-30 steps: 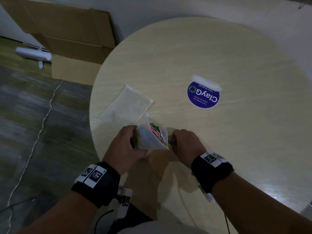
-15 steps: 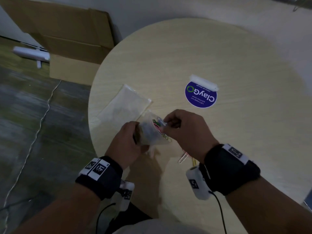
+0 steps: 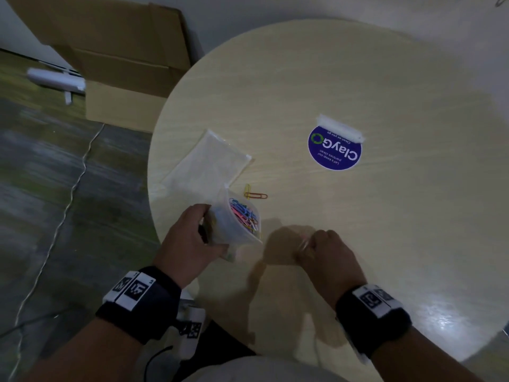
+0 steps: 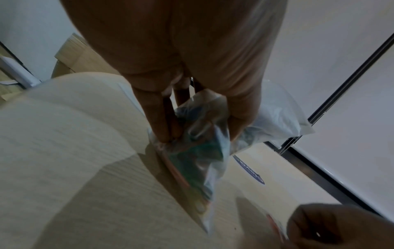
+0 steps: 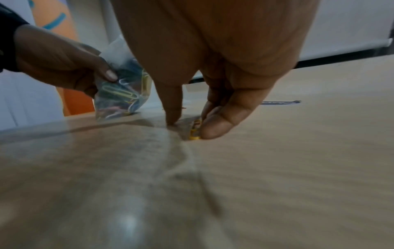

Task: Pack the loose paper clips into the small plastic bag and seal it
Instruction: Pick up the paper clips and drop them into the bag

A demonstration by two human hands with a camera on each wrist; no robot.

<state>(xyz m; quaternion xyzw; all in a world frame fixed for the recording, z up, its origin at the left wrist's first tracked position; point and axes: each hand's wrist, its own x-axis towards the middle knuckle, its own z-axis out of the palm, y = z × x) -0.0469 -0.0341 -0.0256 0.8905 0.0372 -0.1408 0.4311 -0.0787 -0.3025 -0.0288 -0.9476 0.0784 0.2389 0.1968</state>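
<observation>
Far left, at 10 o'clock off the table: cardboard box on the floor. On the table at 9 o'clock: flat stack of spare bags, unused. Just below it, left hand, fingers and thumb clamped round the lower part of the small plastic bag, held upright at the near edge with mouth open toward 12 o'clock; coloured paper clips heaped inside. Between bag and table centre, at 1 o'clock from the bag: 2 loose clips, 1 yellow and 1 orange, touching, well apart from either hand. At 3 o'clock from the bag: right hand, fingertips drawn together on a yellow clip lying on the tabletop; pinch apparently closing, lift not yet made. Far right, at 1 o'clock: round purple sticker.

Handling, by judgement: clips light, stiff, smooth, prone to slide on the glossy top; best pinched by the edges or dragged off flat. Bag thin, soft, limp; best held below the mouth, then pressed along the seal strip once filled. At least 3 clips remaining outside; sealing not begun.
</observation>
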